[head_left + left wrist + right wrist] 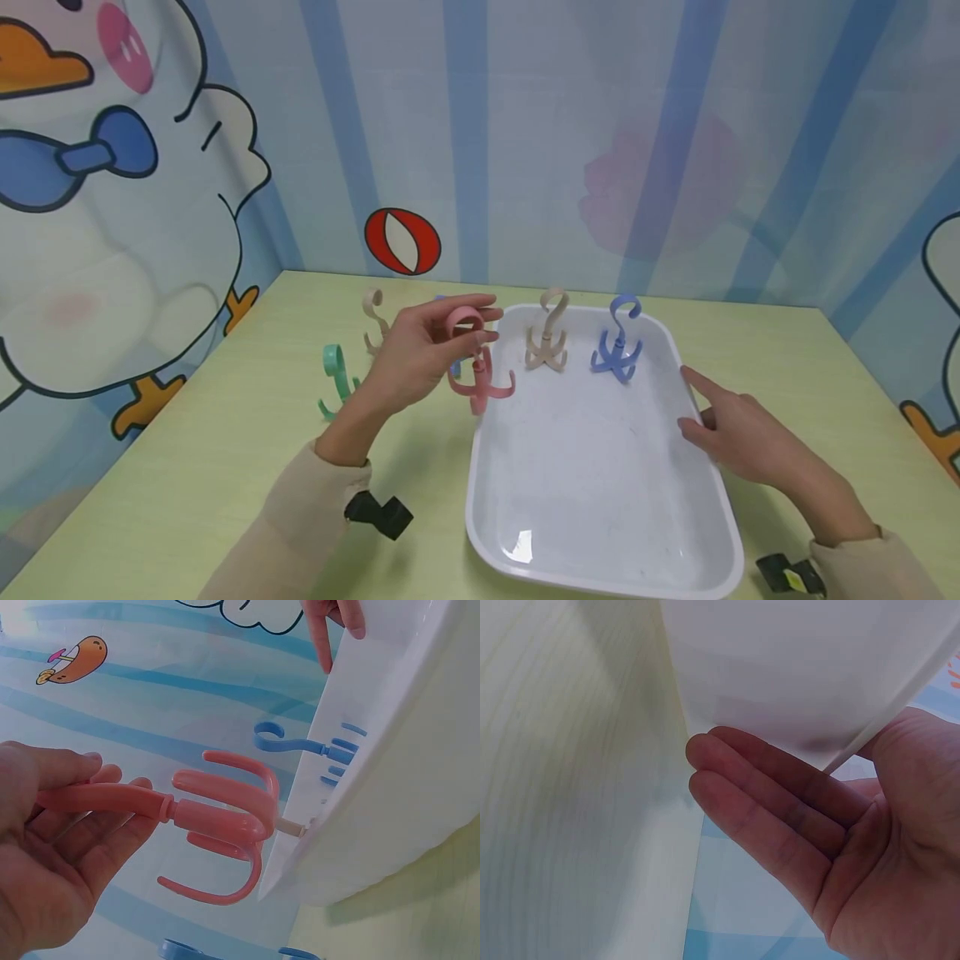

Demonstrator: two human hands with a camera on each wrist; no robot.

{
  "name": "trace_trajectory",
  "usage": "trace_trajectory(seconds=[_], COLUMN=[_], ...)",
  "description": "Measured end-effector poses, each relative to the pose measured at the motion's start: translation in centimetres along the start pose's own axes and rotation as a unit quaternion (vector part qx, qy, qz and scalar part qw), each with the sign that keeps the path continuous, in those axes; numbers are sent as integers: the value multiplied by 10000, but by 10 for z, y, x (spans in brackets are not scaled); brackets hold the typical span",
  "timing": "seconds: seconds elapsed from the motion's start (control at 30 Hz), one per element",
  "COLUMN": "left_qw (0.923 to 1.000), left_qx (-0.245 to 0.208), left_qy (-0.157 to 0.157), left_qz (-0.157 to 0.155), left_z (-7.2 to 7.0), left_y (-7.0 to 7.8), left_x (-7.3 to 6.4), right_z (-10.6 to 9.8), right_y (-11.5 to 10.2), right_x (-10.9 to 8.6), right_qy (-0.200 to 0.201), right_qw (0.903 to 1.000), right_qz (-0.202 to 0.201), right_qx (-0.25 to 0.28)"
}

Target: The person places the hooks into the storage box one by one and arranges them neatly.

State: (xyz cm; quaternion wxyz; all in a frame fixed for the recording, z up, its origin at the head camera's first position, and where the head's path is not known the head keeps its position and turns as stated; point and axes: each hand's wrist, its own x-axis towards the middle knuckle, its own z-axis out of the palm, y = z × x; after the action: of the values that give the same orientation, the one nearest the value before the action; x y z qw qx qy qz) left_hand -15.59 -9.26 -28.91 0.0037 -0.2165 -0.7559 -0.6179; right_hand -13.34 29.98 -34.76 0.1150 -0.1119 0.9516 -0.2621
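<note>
My left hand (412,354) pinches a pink multi-prong hanging hook (480,385) by its curved top, above the tray's left rim. In the left wrist view the pink hook (225,817) lies across the fingers, its prongs pointing away from the palm. My right hand (750,437) holds the right rim of a white tray (600,475); in the right wrist view, the rim runs between thumb and fingers (765,817). Inside the tray, at its far end, stand a beige hook (546,342) and a blue hook (617,354).
Left of the tray, a green hook (336,371) and another beige hook (374,312) stand on the pale green table (247,442). A further blue hook (455,367) is mostly hidden behind my left hand. A printed cloth wall (517,150) rises behind the table.
</note>
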Motion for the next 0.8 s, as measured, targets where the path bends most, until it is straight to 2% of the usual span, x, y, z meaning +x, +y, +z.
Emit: trace_trajectory(seconds=[0.3,0.8], left_qw=[9999,9993], left_qx=[94,225], left_qy=[-12,-253], left_qz=[-71,126], left_z=[5,16], left_y=[2,5], left_x=[2,7], right_z=[1,1], right_y=[1,1], right_x=[0,-1], right_qy=[6,31], right_qw=[10000,10000], right_qz=[-33,-59], right_qx=[27,13])
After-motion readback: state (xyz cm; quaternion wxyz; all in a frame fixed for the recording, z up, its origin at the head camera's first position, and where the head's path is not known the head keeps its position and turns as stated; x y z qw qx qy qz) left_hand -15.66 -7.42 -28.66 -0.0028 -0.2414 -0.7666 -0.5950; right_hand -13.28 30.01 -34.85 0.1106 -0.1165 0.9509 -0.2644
